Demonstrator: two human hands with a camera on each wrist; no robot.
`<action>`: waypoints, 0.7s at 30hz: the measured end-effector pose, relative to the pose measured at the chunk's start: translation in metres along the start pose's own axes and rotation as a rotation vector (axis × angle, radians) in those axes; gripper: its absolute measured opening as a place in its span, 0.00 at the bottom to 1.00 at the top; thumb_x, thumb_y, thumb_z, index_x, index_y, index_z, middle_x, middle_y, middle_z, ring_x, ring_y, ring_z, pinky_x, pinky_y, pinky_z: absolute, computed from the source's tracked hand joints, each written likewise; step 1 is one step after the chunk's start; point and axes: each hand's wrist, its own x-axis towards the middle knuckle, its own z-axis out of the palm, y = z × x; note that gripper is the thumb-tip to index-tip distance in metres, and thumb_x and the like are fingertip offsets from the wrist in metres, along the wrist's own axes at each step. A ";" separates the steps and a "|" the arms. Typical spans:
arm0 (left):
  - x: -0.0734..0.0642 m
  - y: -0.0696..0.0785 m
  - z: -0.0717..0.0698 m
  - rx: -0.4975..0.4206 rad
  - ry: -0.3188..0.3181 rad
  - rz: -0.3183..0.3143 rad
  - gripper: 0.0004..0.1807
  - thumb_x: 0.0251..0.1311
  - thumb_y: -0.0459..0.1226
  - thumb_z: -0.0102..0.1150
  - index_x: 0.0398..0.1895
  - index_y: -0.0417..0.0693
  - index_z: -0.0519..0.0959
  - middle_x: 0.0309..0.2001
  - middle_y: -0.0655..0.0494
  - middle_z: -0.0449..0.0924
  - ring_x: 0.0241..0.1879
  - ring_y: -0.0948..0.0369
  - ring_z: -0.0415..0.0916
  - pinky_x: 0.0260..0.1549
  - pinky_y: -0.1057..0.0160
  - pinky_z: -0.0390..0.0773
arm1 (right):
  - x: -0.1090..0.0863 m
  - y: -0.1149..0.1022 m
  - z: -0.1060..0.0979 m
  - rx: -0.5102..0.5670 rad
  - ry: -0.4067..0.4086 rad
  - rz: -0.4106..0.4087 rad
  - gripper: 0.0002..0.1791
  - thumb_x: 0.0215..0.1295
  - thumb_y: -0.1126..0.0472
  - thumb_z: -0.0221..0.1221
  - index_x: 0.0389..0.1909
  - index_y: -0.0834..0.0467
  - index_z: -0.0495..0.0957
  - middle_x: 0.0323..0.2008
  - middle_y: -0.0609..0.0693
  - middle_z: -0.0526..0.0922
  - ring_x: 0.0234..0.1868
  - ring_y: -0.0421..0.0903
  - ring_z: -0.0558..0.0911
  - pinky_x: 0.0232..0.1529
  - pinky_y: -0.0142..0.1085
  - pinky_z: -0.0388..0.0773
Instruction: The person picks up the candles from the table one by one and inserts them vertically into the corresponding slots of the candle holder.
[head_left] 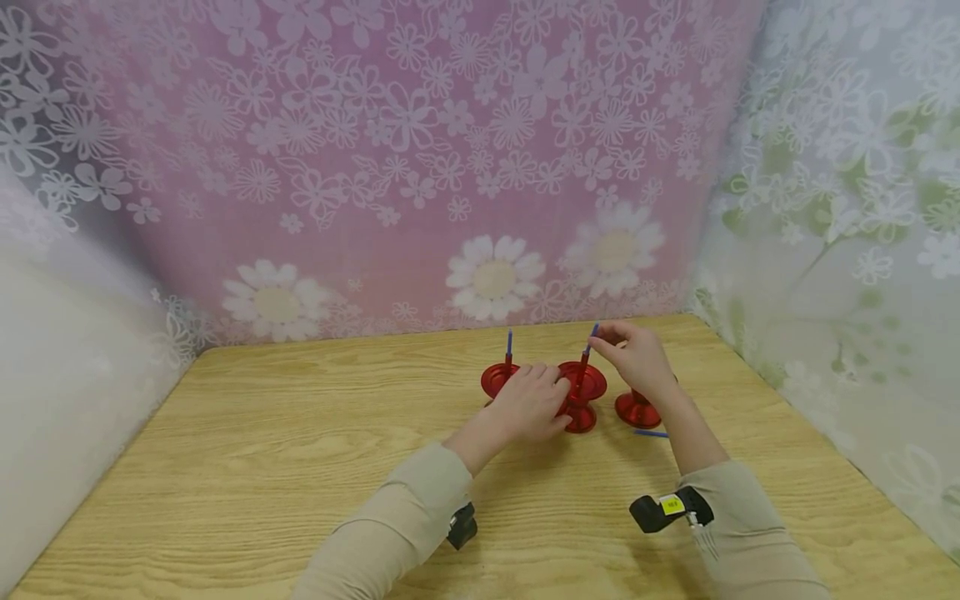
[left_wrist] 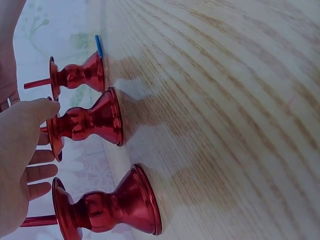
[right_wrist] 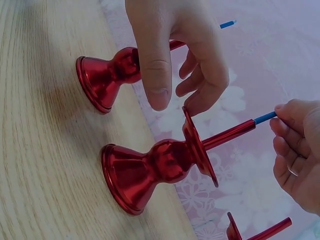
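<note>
Left candle holder: the red left candle holder (head_left: 495,381) stands upright on the bench (head_left: 285,450), a blue candle (head_left: 509,340) rising from its tube.

Left hand: the left hand (head_left: 532,402) comes in between the left and middle holders; its fingers and thumb are part-curled about the dish edge of the middle one, with only a narrow gap between them, and seem to steady it by that edge.

Middle candle holder: the middle candle holder (head_left: 581,418) is upright, its narrow red tube (right_wrist: 231,135) pointing up from the dish.

Candle at the tube: a second candle (right_wrist: 265,118) meets the tube's mouth, its long axis nearly in line with the tube; how deep its lower end sits, I cannot tell.

Right hand: the right hand (head_left: 637,358) is nearer this candle, just above and to the right of the tube; thumb and finger pinch the candle's upper part, with no gap to spare.

Right candle holder: the right candle holder (head_left: 637,412) stands partly behind the right hand and wrist; no candle shows in its tube (left_wrist: 37,84).

Loose candle: a third candle (head_left: 651,433) lies flat on the bench near that holder's foot, roughly crosswise, below the right hand and well away from the left.
</note>
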 end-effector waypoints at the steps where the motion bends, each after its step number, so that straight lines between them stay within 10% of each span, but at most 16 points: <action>1: 0.000 0.000 0.000 0.001 0.000 -0.001 0.21 0.61 0.57 0.49 0.43 0.52 0.73 0.42 0.57 0.71 0.44 0.60 0.68 0.43 0.64 0.67 | 0.000 0.000 0.000 -0.009 -0.001 -0.007 0.12 0.65 0.59 0.57 0.40 0.65 0.78 0.37 0.59 0.81 0.41 0.54 0.76 0.38 0.43 0.71; 21: -0.001 -0.001 0.002 -0.006 0.022 0.005 0.21 0.60 0.57 0.50 0.43 0.51 0.74 0.43 0.56 0.72 0.44 0.59 0.69 0.43 0.64 0.67 | 0.001 -0.003 -0.003 -0.055 -0.039 -0.002 0.13 0.66 0.59 0.55 0.42 0.66 0.77 0.39 0.59 0.80 0.42 0.55 0.75 0.40 0.46 0.71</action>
